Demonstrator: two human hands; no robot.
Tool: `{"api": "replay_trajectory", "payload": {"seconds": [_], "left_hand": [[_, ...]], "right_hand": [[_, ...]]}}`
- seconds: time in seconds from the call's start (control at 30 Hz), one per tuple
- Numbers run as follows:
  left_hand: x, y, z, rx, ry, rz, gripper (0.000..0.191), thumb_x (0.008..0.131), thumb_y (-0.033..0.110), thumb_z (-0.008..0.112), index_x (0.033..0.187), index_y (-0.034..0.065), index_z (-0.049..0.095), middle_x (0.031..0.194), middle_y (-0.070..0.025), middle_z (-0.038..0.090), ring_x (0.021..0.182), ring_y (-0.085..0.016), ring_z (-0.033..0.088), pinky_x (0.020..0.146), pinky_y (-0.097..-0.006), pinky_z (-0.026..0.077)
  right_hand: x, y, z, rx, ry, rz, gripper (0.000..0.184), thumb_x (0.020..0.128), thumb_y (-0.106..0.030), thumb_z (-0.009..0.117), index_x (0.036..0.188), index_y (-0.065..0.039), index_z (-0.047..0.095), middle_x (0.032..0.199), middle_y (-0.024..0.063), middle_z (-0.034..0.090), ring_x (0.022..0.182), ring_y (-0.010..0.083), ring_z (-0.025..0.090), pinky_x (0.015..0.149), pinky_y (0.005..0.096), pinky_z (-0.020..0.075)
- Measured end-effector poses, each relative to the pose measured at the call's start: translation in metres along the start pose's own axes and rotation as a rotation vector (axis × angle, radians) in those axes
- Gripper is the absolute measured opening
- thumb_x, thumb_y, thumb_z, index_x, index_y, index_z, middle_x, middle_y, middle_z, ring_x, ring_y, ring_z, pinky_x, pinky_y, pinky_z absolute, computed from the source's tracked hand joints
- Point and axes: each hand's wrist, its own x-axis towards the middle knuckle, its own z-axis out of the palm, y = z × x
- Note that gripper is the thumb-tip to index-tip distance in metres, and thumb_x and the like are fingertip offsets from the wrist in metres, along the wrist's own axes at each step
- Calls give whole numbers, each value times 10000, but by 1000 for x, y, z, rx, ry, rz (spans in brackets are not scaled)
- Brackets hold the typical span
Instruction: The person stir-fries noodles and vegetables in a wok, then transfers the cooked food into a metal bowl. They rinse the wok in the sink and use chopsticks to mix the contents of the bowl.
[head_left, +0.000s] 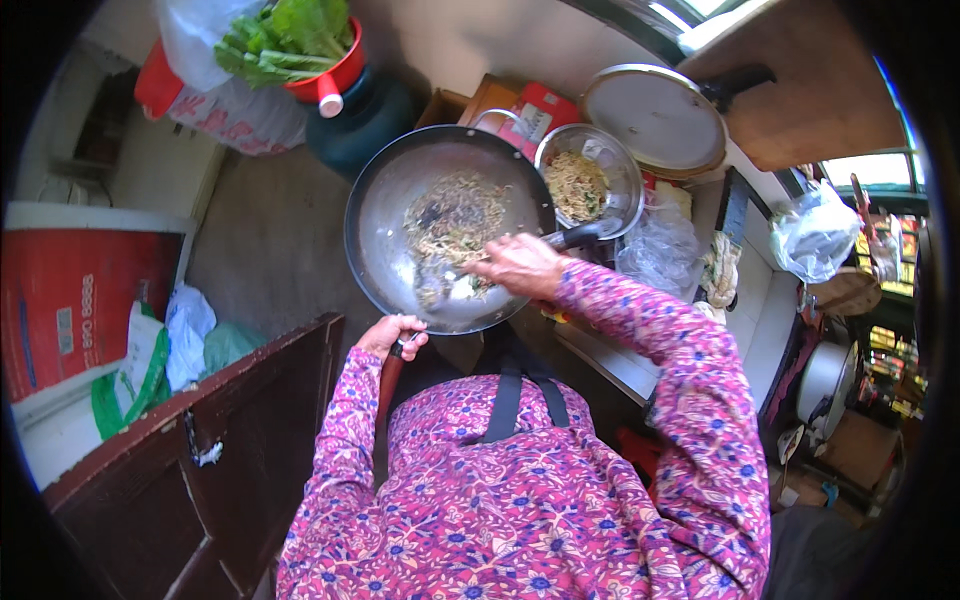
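My left hand grips the long handle of a dark-rimmed wok at its near side. Chopped, shredded food lies spread over the middle of the wok, with darker bits among it. Over the wok's right side, my right hand reaches in from the rim, its fingers pointing down at the food. Whether it pinches any food cannot be made out. A blurred patch shows near the wok's lower wall. Just beyond my right hand, a black utensil handle spans between wok and bowl.
A steel bowl of similar food stands right of the wok. Behind it leans a round metal lid. A red pot holds leafy greens at upper left. A dark wooden door stands at lower left.
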Motion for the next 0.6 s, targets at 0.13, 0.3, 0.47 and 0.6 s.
{"api": "replay_trajectory", "payload": {"seconds": [0.13, 0.3, 0.47, 0.6], "left_hand": [[-16, -3, 24, -25, 63, 59, 119, 822, 131, 555, 795, 25, 509, 645, -66, 524, 418, -84, 388, 383, -229, 330], [-32, -25, 37, -35, 159, 58, 95, 848, 116, 533, 789, 45, 507, 649, -72, 515, 450, -114, 428, 395, -240, 358], [-68, -27, 73, -39, 248, 110, 91, 845, 110, 534, 788, 41, 525, 652, -77, 532, 449, -119, 441, 396, -241, 370], [-71, -15, 102, 3, 284, 199, 94, 840, 109, 534, 803, 23, 535, 643, -75, 540, 456, -119, 463, 397, -243, 377]], "right_hand": [[13, 1, 2, 85, -121, 142, 369, 832, -161, 498, 1198, -194, 519, 845, 102, 576, 762, 240, 616, 649, 375, 483], [-35, 25, -31, -84, -188, 112, 237, 809, -157, 510, 1012, -81, 605, 694, 111, 574, 621, 256, 624, 509, 373, 472], [-47, 5, -45, 90, 236, 242, 243, 796, -120, 511, 1027, -54, 549, 755, 140, 582, 659, 262, 627, 557, 358, 500], [-11, -10, -45, 241, 415, 309, 336, 820, -118, 496, 1149, -51, 500, 876, 182, 572, 743, 301, 629, 616, 389, 522]]}}
